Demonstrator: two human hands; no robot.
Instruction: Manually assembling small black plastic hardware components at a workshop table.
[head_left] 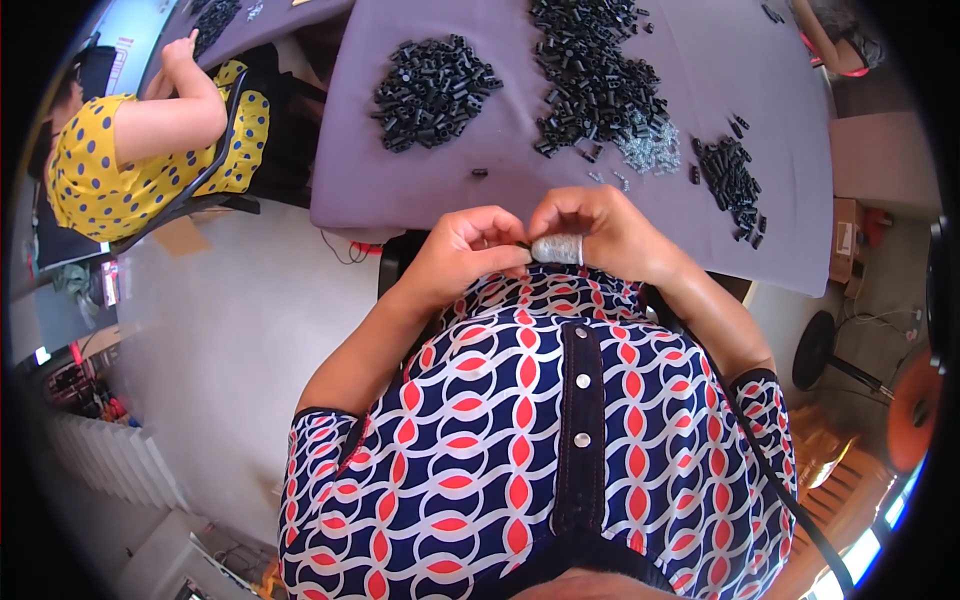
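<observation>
My left hand (468, 255) and my right hand (610, 232) meet at the near edge of the table, fingers bent and fingertips together. A small dark piece (524, 246) shows in part between the thumbs and fingertips; its exact kind is hidden. Greyish wrapping (557, 249) covers my right thumb. Just beyond the hands, a single short black tubular piece (480, 173) lies on the cloth. A heap of like black pieces (432, 95) is ahead on the left, and a larger black heap (600, 85) lies ahead on the right.
Small clear parts (648, 145) border the large heap. A smaller black pile (730, 180) lies further right on the grey-covered table (380, 190). Another person in a yellow dotted top (130, 170) sits at left; another person's arm (822, 40) shows at far right. A fan (815, 350) stands at right.
</observation>
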